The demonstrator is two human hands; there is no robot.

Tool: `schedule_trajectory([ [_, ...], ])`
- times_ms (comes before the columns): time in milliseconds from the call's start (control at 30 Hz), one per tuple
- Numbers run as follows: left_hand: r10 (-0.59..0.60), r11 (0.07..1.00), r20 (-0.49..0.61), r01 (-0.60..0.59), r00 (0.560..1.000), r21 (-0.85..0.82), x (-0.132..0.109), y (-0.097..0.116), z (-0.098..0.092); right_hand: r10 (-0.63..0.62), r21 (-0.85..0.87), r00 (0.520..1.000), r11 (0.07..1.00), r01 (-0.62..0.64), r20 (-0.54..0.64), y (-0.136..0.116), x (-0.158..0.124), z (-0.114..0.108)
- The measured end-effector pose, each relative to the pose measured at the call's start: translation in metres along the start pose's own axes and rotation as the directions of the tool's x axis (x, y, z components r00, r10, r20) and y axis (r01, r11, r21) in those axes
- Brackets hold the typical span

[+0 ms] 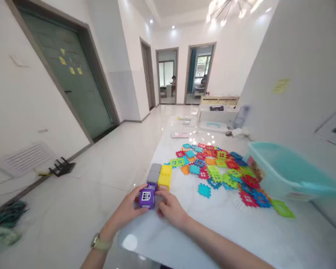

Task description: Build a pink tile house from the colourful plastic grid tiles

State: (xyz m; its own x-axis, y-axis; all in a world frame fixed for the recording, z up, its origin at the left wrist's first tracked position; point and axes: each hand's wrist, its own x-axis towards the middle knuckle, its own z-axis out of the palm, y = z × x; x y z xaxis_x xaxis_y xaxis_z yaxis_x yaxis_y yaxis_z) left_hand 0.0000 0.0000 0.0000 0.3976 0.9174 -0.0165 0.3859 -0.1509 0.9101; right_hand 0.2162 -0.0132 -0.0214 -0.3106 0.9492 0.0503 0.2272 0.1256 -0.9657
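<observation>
Okay, from my feed the left hand (125, 209) is clenched around a purple cube (147, 198) with a white window panel, and the right hand (172, 211) is curled against the cube's right side. Neither hand looks released. The cube sits just above the near edge of a white table (201, 239), close to its left edge.

Just beyond it, a gray cube (156, 172) and a yellow cube (164, 178) stand side by side, almost touching the purple cube. I'd judge these cubes to be hollow plastic: light and stiff, with smooth walls that may slip a little. I'd take them by two opposite faces, well clear of the window panel.

Farther right lies a wide spread of multicolored plastic tiles (215, 168), thin and probably a bit flexible. Many overlap or seem linked, so a loose one is best lifted by its outer edge.

A teal bin (285, 172) stands at the far right of the table, with the tile heap running up to its wall. The best open room is the bare tabletop between the hands and the near right corner. To the left, the table soon drops away to the floor, so there's little margin on that side.
</observation>
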Motion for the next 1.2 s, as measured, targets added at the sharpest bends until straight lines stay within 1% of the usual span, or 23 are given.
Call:
schedule_trajectory([
  [67, 0.045, 0.999, 0.03, -0.045, 0.999, 0.019, 0.001, -0.002, -0.002, 0.038, 0.057, 0.999, 0.998, -0.04, 0.031, 0.002, 0.003, 0.001],
  [167, 0.092, 0.995, 0.055, -0.094, 0.994, 0.024, 0.002, -0.003, -0.003, 0.063, 0.141, 0.996, 0.987, -0.072, 0.066, 0.007, 0.005, 0.003],
  [233, 0.106, 0.994, 0.053, -0.107, 0.993, 0.011, 0.001, -0.003, -0.003, 0.049, 0.181, 0.996, 0.982, -0.061, 0.069, 0.012, 0.006, 0.003],
  [300, 0.099, 0.995, 0.037, -0.099, 0.994, -0.018, -0.001, -0.003, -0.002, -0.016, 0.184, 0.999, 0.983, 0.009, 0.04, 0.014, 0.006, 0.003],
  [333, 0.09, 0.995, 0.024, -0.09, 0.996, -0.036, -0.002, -0.003, -0.001, -0.067, 0.175, 0.998, 0.983, 0.063, 0.018, 0.013, 0.006, 0.001],
  [367, 0.082, 0.995, 0.009, -0.082, 0.997, -0.051, -0.003, -0.004, 0.0, -0.129, 0.154, 0.992, 0.98, 0.129, -0.006, 0.011, 0.005, -0.001],
  [433, 0.083, 0.994, -0.02, -0.084, 0.996, -0.073, -0.004, -0.007, 0.002, -0.278, 0.058, 0.96, 0.958, 0.279, -0.023, 0.002, 0.002, -0.007],
  [467, 0.092, 0.992, -0.03, -0.094, 0.995, -0.08, -0.005, -0.009, 0.002, -0.35, -0.01, 0.937, 0.937, 0.35, 0.001, -0.003, -0.001, -0.01],
  [533, 0.111, 0.989, -0.033, -0.113, 0.993, -0.095, -0.006, -0.011, 0.002, -0.452, -0.136, 0.885, 0.875, 0.465, 0.115, -0.014, -0.005, -0.016],
  [600, 0.119, 0.989, -0.025, -0.121, 0.993, -0.09, -0.005, -0.01, 0.001, -0.478, -0.198, 0.847, 0.829, 0.523, 0.233, -0.022, -0.008, -0.021],
  [633, 0.125, 0.989, -0.022, -0.126, 0.992, -0.072, -0.005, -0.008, 0.001, -0.475, -0.21, 0.839, 0.821, 0.531, 0.266, -0.023, -0.009, -0.022],
  [733, 0.163, 0.987, -0.018, -0.163, 0.986, -0.012, -0.005, -0.001, -0.001, -0.462, -0.222, 0.842, 0.822, 0.524, 0.279, -0.022, -0.009, -0.021],
  [833, 0.183, 0.983, -0.021, -0.183, 0.983, -0.003, -0.005, 0.003, -0.001, -0.467, -0.188, 0.846, 0.834, 0.518, 0.258, -0.019, -0.008, -0.019],
  [900, 0.174, 0.984, -0.031, -0.175, 0.984, -0.015, -0.005, 0.004, 0.0, -0.487, -0.176, 0.847, 0.833, 0.524, 0.214, -0.02, -0.007, -0.021],
  [967, 0.155, 0.987, -0.037, -0.156, 0.987, -0.039, -0.005, 0.004, 0.002, -0.522, -0.198, 0.845, 0.822, 0.534, 0.113, -0.021, -0.003, -0.026],
  [1033, 0.137, 0.989, -0.037, -0.139, 0.99, -0.055, -0.004, 0.004, 0.002, -0.543, -0.249, 0.839, 0.818, 0.519, -0.033, -0.022, 0.006, -0.038],
  [1100, 0.129, 0.99, -0.033, -0.13, 0.991, -0.055, -0.002, 0.005, 0.001, -0.516, -0.318, 0.842, 0.834, 0.451, -0.16, -0.019, 0.019, -0.053],
  [1133, 0.128, 0.99, -0.03, -0.13, 0.991, -0.053, 0.0, 0.006, 0.001, -0.482, -0.357, 0.855, 0.845, 0.397, -0.192, -0.017, 0.027, -0.061],
  [1200, 0.133, 0.99, -0.025, -0.134, 0.991, -0.048, 0.003, 0.008, -0.001, -0.411, -0.436, 0.895, 0.847, 0.303, -0.176, -0.01, 0.042, -0.076],
])
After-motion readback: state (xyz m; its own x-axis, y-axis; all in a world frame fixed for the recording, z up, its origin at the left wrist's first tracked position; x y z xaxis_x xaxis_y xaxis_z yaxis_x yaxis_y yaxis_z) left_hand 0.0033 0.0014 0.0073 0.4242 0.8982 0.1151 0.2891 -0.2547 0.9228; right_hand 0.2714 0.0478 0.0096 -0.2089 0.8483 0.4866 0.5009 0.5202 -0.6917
